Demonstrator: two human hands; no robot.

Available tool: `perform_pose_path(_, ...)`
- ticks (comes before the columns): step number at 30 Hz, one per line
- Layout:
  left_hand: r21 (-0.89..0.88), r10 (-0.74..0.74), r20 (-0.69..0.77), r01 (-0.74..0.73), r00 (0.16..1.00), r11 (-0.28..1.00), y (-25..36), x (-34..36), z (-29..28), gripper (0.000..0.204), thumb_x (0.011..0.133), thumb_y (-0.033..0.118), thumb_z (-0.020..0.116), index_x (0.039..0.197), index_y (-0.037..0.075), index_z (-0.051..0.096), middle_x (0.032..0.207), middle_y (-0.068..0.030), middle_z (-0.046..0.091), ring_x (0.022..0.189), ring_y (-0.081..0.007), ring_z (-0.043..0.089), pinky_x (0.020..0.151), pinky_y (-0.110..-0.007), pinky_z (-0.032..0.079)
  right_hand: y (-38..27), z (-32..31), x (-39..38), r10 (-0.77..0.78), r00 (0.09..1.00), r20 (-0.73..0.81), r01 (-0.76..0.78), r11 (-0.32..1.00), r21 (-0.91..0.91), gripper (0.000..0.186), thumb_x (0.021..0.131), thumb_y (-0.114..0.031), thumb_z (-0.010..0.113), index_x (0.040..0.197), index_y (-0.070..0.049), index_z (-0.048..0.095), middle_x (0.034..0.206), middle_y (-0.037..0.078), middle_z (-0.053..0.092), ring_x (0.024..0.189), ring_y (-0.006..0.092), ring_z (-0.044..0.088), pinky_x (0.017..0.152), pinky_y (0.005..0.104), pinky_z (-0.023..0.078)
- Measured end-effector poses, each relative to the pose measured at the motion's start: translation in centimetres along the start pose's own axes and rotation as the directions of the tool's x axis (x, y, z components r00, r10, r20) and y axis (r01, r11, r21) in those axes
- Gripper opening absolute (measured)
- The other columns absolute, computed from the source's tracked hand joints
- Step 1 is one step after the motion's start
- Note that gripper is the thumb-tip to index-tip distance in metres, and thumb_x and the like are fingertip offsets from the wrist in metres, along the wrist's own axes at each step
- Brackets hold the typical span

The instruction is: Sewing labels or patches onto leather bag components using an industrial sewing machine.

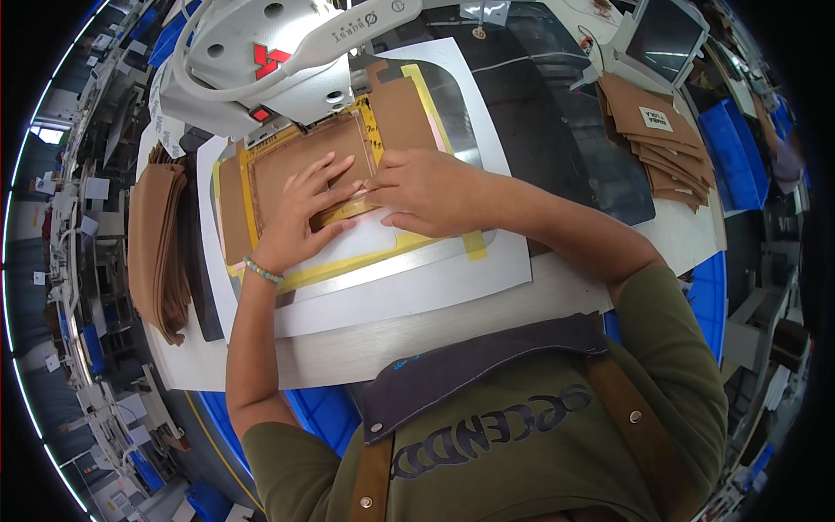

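Observation:
My left hand (300, 209) lies with its fingers spread over a brown fabric piece (291, 170) and the near edge of a yellow-edged frame (253, 204). A beaded bracelet circles that wrist. At the frame's near right corner my right hand (426, 191) has its fingers bent and pressed together, and what they may hold is hidden beneath them. The two hands almost meet at the fingertips. Under the frame is a flat template with yellow tape (326, 276) along its edges, resting on a large white sheet (409, 296). The sewing machine head (235, 74) stands just beyond the frame.
A stack of folded brown pieces (156, 252) hangs at the table's left side. Brown pieces with a white label on top (665, 143) are piled at the right, near a control screen (665, 43). Beyond them stands a blue bin (735, 152). A white cable (531, 59) crosses the dark machine bed.

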State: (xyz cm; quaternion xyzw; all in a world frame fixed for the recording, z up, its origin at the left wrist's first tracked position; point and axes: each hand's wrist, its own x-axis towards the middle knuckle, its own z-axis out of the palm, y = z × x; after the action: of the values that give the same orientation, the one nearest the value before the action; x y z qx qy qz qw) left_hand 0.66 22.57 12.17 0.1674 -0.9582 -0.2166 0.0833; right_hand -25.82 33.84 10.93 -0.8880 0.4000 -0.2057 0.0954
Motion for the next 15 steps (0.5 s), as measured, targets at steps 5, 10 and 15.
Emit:
perform_pose_path(5,-0.055,-0.009,0.028,0.011,1.0,0.998,-0.18,0.48,-0.45,0.058,0.084,0.021,0.083,0.141,0.02,0.075,0.166,-0.0073,0.052,0.159,-0.0368,0.037,0.128,-0.054,0.026,0.27,0.3,-0.07,0.003,1.0,-0.004,-0.002,0.999,0.044,0.038,0.097,-0.027,0.074,0.125,-0.002,0.073,0.124,0.015,0.073,0.117,0.0311,0.061,0.104,0.0423,0.05)
perform_pose_path(10,-0.069,-0.002,0.009,0.002,1.0,0.998,-0.2,0.5,-0.39,0.057,0.082,0.02,0.083,0.139,0.02,0.076,0.166,-0.0071,0.052,0.158,-0.0371,0.039,0.128,-0.055,0.027,0.21,0.53,-0.2,0.002,1.0,-0.023,-0.001,0.999,0.053,0.036,0.096,-0.027,0.075,0.122,-0.002,0.074,0.125,0.014,0.073,0.118,0.0314,0.061,0.104,0.042,0.05)
perform_pose_path(15,-0.06,-0.01,0.029,0.012,1.0,0.998,-0.28,0.5,-0.42,0.058,0.082,0.02,0.084,0.139,0.02,0.076,0.167,-0.0073,0.052,0.158,-0.037,0.039,0.128,-0.055,0.027,0.24,0.47,-0.1,0.008,1.0,0.002,-0.008,0.998,0.064,0.035,0.097,-0.027,0.074,0.122,-0.002,0.074,0.128,0.015,0.072,0.118,0.0318,0.062,0.106,0.0424,0.05)
